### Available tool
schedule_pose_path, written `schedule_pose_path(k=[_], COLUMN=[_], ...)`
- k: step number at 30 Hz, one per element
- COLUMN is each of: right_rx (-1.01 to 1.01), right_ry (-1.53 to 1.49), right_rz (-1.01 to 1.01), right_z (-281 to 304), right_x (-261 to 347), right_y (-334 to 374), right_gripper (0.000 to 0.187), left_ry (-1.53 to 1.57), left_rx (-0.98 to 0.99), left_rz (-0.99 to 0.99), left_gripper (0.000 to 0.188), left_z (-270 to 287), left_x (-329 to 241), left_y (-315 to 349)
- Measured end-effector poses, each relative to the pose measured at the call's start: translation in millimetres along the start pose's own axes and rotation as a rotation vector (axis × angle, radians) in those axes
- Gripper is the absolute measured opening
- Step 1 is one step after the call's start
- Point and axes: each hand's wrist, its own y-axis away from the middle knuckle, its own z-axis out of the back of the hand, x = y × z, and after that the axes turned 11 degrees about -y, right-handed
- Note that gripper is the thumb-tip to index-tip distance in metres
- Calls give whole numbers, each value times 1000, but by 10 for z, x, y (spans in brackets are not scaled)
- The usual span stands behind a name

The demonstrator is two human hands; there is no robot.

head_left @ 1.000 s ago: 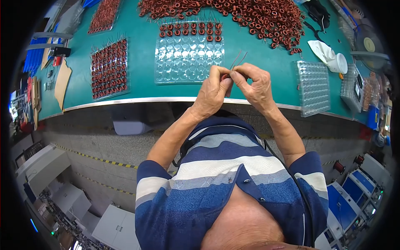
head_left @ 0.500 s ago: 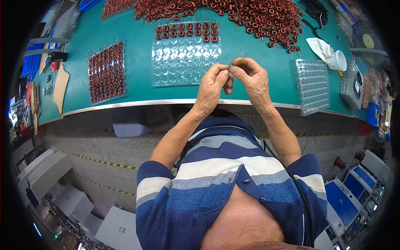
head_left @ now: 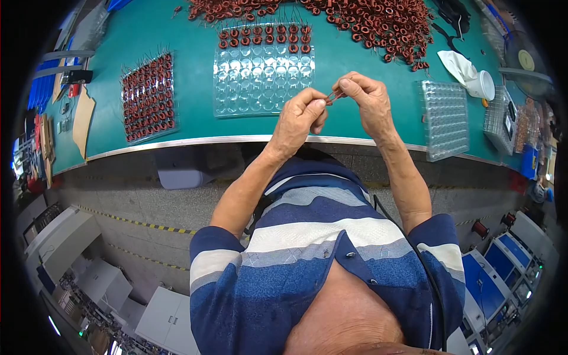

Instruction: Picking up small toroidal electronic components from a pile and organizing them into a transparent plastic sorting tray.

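Nearest is the person's short-sleeved shirt [head_left: 331,236], banded in navy, white and speckled blue. Past it, under the bench, sits a smooth grey plastic bin [head_left: 180,179], left of the legs. The pale, straight-edged strip [head_left: 225,140] along the near side of the green, smooth-topped bench [head_left: 198,89] comes next.

Just beyond that strip, the left hand [head_left: 300,118] pinches one end of some thin reddish wires [head_left: 332,98] between thumb and forefinger, its other fingers curled in. The right hand [head_left: 368,102] grips the far end likewise. The wires span the small gap between the hands (fingertips cover their ends, so whatever they join to cannot be made out).

To the right, a stack of clear, ribbed plastic trays [head_left: 445,121] stands near the edge. To the left lie a brown, irregular cardboard piece [head_left: 83,127] and a clear tray packed with wound rings [head_left: 148,97].

Farther, left of the hands, is a glossy clear plastic tray with round pockets [head_left: 248,92], its far rows filled with rings. A white, round-mouthed cup [head_left: 485,86] lies tipped by a crumpled white cloth [head_left: 455,65] at right. Farthest spreads a loose heap of red-brown, wire-wound rings [head_left: 384,26].
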Motion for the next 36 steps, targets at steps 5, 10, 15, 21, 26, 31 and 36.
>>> schedule_pose_path(k=[5, 10, 15, 21, 26, 31, 36], right_rx=[17, -227, -213, -134, -117, -102, -24], right_ry=[102, 73, 219, 116, 22, 349, 710], right_rz=[-112, -71, -57, -146, -211, -17, 345], right_z=[28, -52, -189, -435, -573, -593, -317], right_x=[27, -111, -228, -464, -610, -745, -1158], right_y=[-98, -84, 98, 7, -171, -719, -1541], right_gripper=[29, 30, 24, 21, 19, 16, 15], left_ry=[-151, -84, -7, -442, -498, -484, -468], left_rx=[-14, -103, -231, -358, -383, -449, -448], left_rz=[20, 61, 38, -66, -120, -20, 126], left_gripper=[20, 20, 18, 21, 24, 35, 33], left_z=[13, 57, 95, 155, 348, 660, 976], left_x=[40, 176, 414, 498, 562, 612, 764], left_y=[9, -16, -12, -38, -43, 69, 445])
